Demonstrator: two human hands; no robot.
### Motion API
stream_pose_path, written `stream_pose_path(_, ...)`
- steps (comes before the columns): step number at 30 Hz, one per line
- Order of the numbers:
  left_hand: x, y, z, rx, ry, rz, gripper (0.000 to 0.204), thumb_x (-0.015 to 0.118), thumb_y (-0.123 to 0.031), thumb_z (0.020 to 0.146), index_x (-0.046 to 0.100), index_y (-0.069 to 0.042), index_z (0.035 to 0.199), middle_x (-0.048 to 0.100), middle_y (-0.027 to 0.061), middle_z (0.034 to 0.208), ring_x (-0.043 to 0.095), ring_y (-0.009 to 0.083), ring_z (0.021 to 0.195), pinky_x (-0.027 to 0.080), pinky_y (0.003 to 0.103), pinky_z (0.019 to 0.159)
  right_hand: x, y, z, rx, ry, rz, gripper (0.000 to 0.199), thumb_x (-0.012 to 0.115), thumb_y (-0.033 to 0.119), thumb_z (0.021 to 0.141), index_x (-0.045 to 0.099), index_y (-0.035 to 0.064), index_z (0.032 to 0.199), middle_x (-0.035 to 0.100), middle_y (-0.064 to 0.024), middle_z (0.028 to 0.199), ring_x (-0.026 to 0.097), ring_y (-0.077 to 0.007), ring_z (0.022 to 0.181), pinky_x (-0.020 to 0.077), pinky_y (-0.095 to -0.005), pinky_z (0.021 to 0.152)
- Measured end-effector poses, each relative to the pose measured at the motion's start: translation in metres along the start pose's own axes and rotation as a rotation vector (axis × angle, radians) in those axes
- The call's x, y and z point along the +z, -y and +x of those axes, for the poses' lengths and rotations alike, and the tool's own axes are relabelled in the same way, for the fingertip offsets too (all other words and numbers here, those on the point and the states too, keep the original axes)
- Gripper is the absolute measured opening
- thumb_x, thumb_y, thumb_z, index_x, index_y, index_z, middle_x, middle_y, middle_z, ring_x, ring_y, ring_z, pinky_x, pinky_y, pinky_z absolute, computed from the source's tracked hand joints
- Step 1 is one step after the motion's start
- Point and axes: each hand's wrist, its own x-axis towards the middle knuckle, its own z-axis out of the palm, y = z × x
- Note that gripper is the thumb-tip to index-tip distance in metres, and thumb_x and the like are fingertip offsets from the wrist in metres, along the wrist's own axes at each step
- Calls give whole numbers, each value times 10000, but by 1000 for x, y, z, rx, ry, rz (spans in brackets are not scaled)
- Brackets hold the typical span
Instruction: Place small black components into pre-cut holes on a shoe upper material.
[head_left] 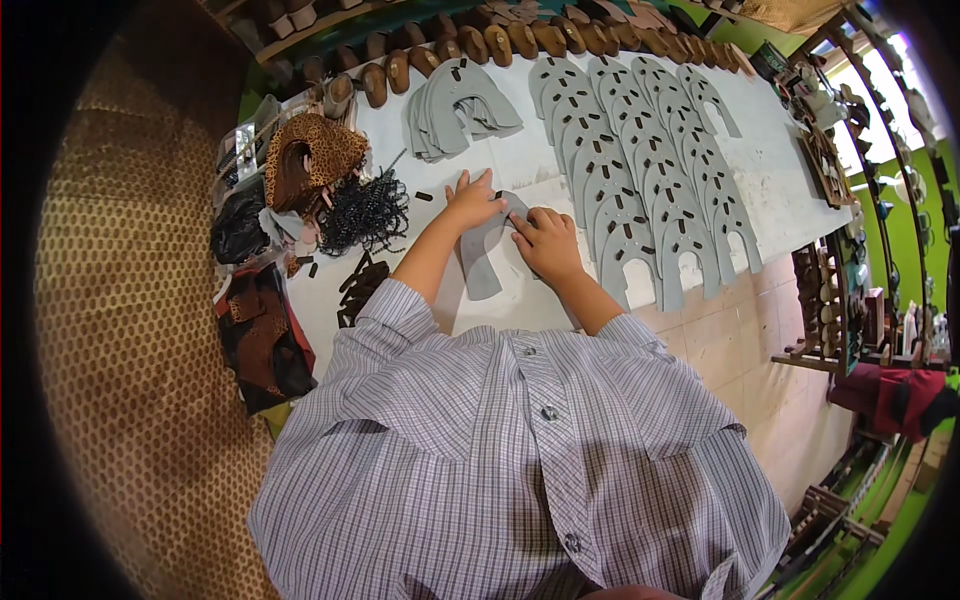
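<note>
A grey U-shaped shoe upper piece (480, 268) lies on the white table in front of me, its curved end under my fingers. My left hand (474, 203) rests on that end with its fingers spread. From the other side, my right hand (549, 243) touches the piece with an outstretched index finger, the other fingers partly bent. A small dark strip (499, 195) shows at the left fingertips, partly covered. Another dark strip (424, 197) lies loose left of my left hand. A stack of grey upper pieces (455, 110) sits farther back.
Overlapping rows of grey pieces with dark strips (640, 165) cover the table's right part. Brown shoe lasts (500, 45) line the back edge. At left are black beaded strands (365, 212), leopard-print material (315, 150) and a dark strip pile (362, 285). Racks (825, 300) stand right.
</note>
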Motion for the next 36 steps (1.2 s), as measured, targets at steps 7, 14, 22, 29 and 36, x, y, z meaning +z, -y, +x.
stream_pose_path(7, 7, -1, -2, -48, -99, -36, 433, 550, -423, 794, 665, -50, 983, 254, 83, 1452, 72, 372, 1356, 66, 631, 1027, 0, 1, 0, -11, -26, -9, 287, 583, 267, 796, 638, 166, 1059, 543, -24, 943, 504, -183, 992, 353, -383, 831)
stream_pose_path(14, 3, -3, -30, -37, -335, 139, 446, 601, -385, 778, 570, -151, 1157, 292, 101, 1426, 172, 339, 1341, 91, 649, 1014, 1, -2, -2, 3, -4, 17, 294, 590, 274, 792, 634, 123, 1040, 550, -31, 952, 510, -185, 994, 361, -387, 836)
stream_pose_path(22, 41, 4, -73, 248, -481, 340, 499, 572, -415, 801, 481, -255, 1264, 269, 130, 1427, 186, 344, 1333, 88, 642, 1007, 8, -7, -3, 17, -59, 17, 384, 608, 288, 784, 588, 67, 1098, 567, -56, 1027, 520, -199, 1003, 370, -391, 854)
stream_pose_path(29, 57, 9, -95, 160, -452, 269, 557, 495, -464, 844, 385, -247, 1346, 206, 201, 1442, 130, 370, 1346, 54, 639, 1007, 3, -6, -3, 7, -33, 72, 302, 623, 291, 775, 644, 118, 1022, 572, -61, 1014, 519, -202, 1004, 369, -391, 838)
stream_pose_path(36, 66, 9, -117, 77, -463, 254, 577, 505, -469, 829, 382, -252, 1349, 205, 185, 1449, 111, 356, 1356, 23, 612, 1027, 3, -3, -4, 9, -42, 59, 286, 616, 308, 782, 660, 153, 1019, 568, -62, 1014, 515, -205, 1004, 351, -393, 854)
